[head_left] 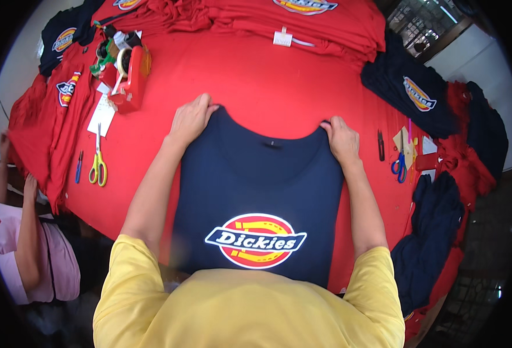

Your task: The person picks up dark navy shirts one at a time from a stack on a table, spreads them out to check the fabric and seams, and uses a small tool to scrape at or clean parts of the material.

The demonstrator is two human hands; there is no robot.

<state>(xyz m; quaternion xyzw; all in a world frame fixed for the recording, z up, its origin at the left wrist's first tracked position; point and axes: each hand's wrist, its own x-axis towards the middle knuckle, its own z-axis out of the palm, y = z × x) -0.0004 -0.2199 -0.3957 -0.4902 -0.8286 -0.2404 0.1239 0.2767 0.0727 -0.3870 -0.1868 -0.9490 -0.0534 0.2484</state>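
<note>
Yellow-handled scissors [98,169] lie on the red table [250,72], the left hand [191,120] pinches one shoulder of a navy shirt [261,180] spread print-up directly before the person, the right hand [343,140] pinches its other shoulder, and blue-handled scissors [400,167] lie farther right, near crumpled navy cloth [427,238].

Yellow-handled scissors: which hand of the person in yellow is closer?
Left. The left hand is right of the yellow-handled scissors, gripping one side of the navy shirt; the right hand is farther right, gripping the other.
</note>
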